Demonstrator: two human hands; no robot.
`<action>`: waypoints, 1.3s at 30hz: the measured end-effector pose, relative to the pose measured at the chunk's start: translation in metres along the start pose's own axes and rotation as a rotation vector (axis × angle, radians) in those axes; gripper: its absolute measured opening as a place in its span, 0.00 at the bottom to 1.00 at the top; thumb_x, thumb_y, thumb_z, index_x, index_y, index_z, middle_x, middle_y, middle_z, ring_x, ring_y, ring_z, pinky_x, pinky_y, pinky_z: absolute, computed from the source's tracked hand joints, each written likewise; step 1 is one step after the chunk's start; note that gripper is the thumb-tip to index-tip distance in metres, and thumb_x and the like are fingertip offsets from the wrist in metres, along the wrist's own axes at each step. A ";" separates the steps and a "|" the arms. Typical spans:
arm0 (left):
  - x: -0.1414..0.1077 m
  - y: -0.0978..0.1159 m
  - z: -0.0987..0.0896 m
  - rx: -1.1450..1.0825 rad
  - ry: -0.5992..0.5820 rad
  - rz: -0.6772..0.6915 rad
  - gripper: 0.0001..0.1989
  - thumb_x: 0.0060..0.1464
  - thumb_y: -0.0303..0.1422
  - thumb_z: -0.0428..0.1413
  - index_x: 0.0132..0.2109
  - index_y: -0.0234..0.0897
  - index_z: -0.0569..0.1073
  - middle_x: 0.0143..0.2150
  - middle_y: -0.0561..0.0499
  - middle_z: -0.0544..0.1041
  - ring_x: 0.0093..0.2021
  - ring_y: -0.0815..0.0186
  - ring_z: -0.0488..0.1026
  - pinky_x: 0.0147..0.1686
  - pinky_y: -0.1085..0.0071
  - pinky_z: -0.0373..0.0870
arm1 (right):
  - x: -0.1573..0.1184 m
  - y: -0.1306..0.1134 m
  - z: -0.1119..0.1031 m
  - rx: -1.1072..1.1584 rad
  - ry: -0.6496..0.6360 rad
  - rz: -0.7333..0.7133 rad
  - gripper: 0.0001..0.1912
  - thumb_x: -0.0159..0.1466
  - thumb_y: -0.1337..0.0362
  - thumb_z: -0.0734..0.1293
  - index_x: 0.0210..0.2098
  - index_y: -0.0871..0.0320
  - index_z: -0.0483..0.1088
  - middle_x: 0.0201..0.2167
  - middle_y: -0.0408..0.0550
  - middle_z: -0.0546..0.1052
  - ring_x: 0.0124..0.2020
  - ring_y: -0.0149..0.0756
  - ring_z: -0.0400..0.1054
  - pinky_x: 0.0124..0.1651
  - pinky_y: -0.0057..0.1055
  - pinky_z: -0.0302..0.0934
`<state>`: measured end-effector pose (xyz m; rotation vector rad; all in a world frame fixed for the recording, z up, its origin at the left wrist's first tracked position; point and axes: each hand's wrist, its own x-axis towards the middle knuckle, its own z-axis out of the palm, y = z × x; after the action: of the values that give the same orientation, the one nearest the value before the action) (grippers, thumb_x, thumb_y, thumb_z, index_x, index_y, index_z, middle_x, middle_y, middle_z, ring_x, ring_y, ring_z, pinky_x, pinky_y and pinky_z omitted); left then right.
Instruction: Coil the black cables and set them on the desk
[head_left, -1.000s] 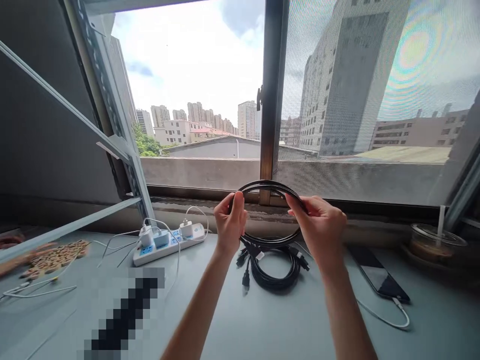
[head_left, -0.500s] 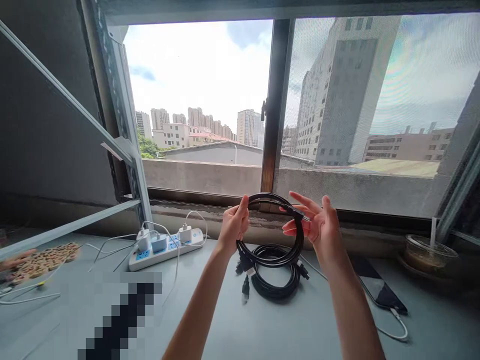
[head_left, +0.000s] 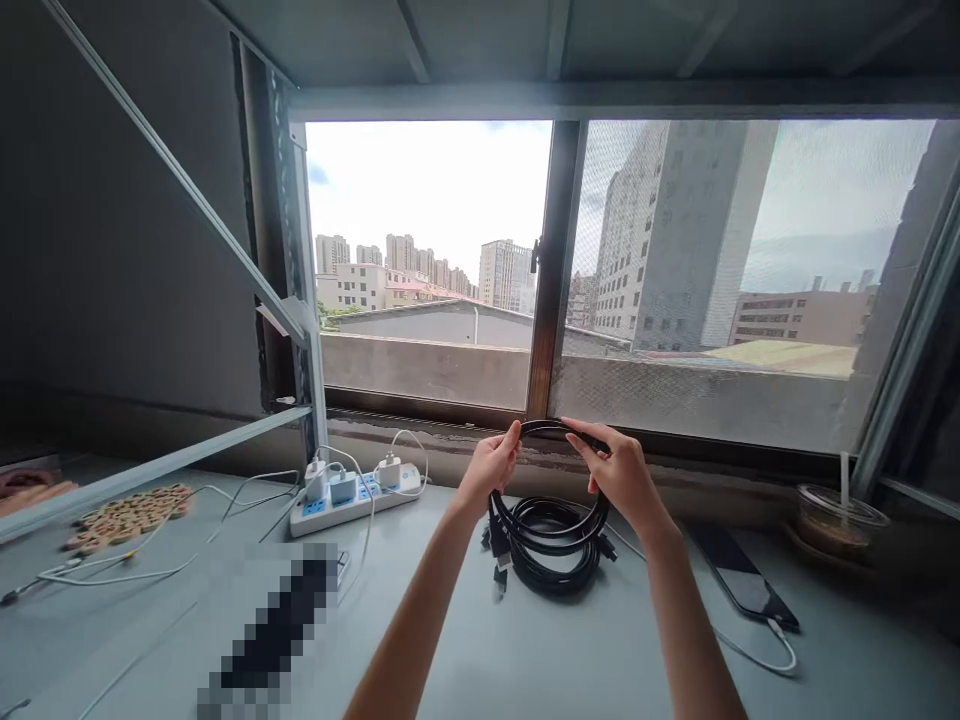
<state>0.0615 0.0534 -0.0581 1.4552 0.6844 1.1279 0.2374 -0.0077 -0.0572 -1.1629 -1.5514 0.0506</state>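
Observation:
A coiled black cable is held upright as a loop between my two hands, above the table. My left hand grips the loop's left side, thumb up, with fingers wrapped round it. On the upper right, my right hand pinches the coil between thumb and fingers. One dark connector hangs at the lower left of the loop. Behind and below it, a second black cable coil lies on the table, partly covered by the held one. Its plug ends stick out at the sides.
A white power strip with chargers stands at left, near wooden pieces and white cords. To the right are a phone on a charging cable and a lidded cup with a straw. Metal shelf posts frame the window.
My right hand, spread open beside the coil before, has closed on its upper right part. My left hand keeps its grip. The camera view has tilted upward.

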 end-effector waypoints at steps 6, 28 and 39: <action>-0.029 -0.012 -0.001 0.075 -0.043 -0.089 0.26 0.41 0.50 0.65 0.37 0.34 0.66 0.23 0.54 0.70 0.23 0.67 0.73 0.25 0.75 0.71 | 0.005 0.016 -0.001 -0.003 0.076 0.123 0.23 0.62 0.50 0.60 0.45 0.59 0.76 0.16 0.43 0.73 0.09 0.31 0.60 0.16 0.28 0.53; -0.023 -0.127 -0.011 0.973 0.149 -0.176 0.15 0.55 0.28 0.50 0.50 0.38 0.69 0.27 0.50 0.74 0.34 0.58 0.75 0.34 0.70 0.65 | -0.083 0.123 0.057 -0.480 -0.148 0.313 0.26 0.60 0.69 0.58 0.57 0.53 0.68 0.41 0.50 0.76 0.46 0.42 0.69 0.42 0.34 0.65; -0.033 -0.133 -0.021 1.210 0.216 0.001 0.17 0.60 0.39 0.49 0.51 0.37 0.72 0.46 0.42 0.69 0.49 0.54 0.66 0.49 0.62 0.61 | -0.110 0.140 0.075 -0.465 0.040 0.172 0.25 0.64 0.63 0.53 0.59 0.54 0.65 0.47 0.50 0.74 0.48 0.44 0.65 0.51 0.41 0.61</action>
<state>0.0533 0.0610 -0.1964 2.3118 1.6921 0.8658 0.2540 0.0289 -0.2457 -1.6496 -1.4647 -0.2298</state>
